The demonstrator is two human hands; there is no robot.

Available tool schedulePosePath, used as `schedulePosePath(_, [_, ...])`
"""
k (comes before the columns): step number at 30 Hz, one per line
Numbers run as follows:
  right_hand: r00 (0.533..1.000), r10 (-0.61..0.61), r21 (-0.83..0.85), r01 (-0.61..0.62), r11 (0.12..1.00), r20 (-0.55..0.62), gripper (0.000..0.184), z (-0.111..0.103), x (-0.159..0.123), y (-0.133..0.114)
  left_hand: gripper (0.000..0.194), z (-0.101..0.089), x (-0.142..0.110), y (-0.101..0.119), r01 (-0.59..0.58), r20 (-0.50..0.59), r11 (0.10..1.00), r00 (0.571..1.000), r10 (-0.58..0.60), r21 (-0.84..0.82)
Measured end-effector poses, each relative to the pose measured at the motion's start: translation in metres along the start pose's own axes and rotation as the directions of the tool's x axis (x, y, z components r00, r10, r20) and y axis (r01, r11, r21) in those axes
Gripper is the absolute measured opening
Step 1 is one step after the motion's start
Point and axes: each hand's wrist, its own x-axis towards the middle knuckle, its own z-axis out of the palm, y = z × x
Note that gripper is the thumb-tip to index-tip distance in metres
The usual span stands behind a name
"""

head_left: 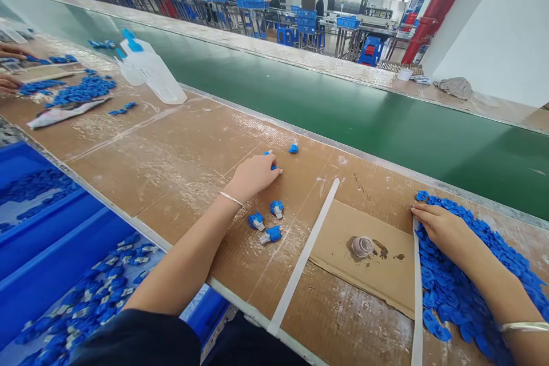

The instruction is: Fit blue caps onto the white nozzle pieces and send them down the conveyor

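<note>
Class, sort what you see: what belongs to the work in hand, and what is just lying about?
Seems part of the work:
pile of blue pieces, at the right hand
blue part, at the left hand
three blue-and-white parts, nearby
small cup, on cardboard between the hands

Seems just lying about:
crumpled cloth, on the far ledge
white bottles, untouched

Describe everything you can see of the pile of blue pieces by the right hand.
The pile is a dense heap of small, thin, bright blue pieces with rounded outlines, plastic by their look. It lies loose on the brown cardboard, right of a white strip, near the green belt. The right hand is at its left edge, fingertips seemingly touching pieces; whether they grip one is unclear. The forearm hides part of it.
</note>
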Motion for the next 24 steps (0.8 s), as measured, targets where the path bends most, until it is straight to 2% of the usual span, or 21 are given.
schedulePosePath(4, [0.997, -0.052, 0.027, 0.050, 0.998, 0.064, 0.038, -0.009, 0.000, -0.003, 0.031, 0.006, -0.002, 0.012, -0.163, 0.004, 0.984, 0.987, 0.164, -0.078])
schedulePosePath(7, [0.994, -0.034, 0.092, 0.025, 0.995, 0.099, 0.032, -0.016, 0.003, -0.006, 0.035, 0.011, -0.007, 0.022, -0.261, -0.004, 0.955, 0.965, 0.263, -0.141])
schedulePosePath(10, [0.996, -0.002, 0.148, -0.011, 0.989, 0.085, 0.032, -0.019, 0.006, -0.009, 0.031, 0.016, -0.010, 0.029, -0.338, -0.031, 0.908, 0.939, 0.342, -0.248])
schedulePosePath(14, [0.990, 0.051, 0.216, -0.078, 0.973, 0.128, 0.031, -0.023, 0.010, -0.011, 0.022, 0.023, -0.010, 0.031, -0.376, -0.060, 0.871, 0.924, 0.377, -0.316])
schedulePosePath(18, [0.975, 0.134, 0.339, -0.189, 0.921, 0.179, 0.022, -0.037, 0.018, -0.019, 0.026, 0.020, -0.014, 0.034, -0.404, -0.126, 0.826, 0.914, 0.387, -0.393])
schedulePosePath(20, [0.962, 0.194, 0.420, -0.260, 0.869, 0.193, 0.020, -0.053, 0.024, -0.034, 0.029, 0.014, -0.023, 0.039, -0.392, -0.164, 0.721, 0.916, 0.367, -0.572])
schedulePosePath(21, [0.957, 0.215, 0.469, -0.284, 0.836, 0.196, 0.022, -0.062, 0.028, -0.045, 0.031, 0.012, -0.029, 0.043, -0.367, -0.159, 0.630, 0.918, 0.362, -0.684])
schedulePosePath(24, [0.972, 0.147, 0.626, -0.230, 0.745, 0.182, 0.028, -0.087, 0.040, -0.085, 0.039, 0.009, -0.054, 0.061, -0.188, -0.053, 0.274, 0.899, 0.435, -0.943])
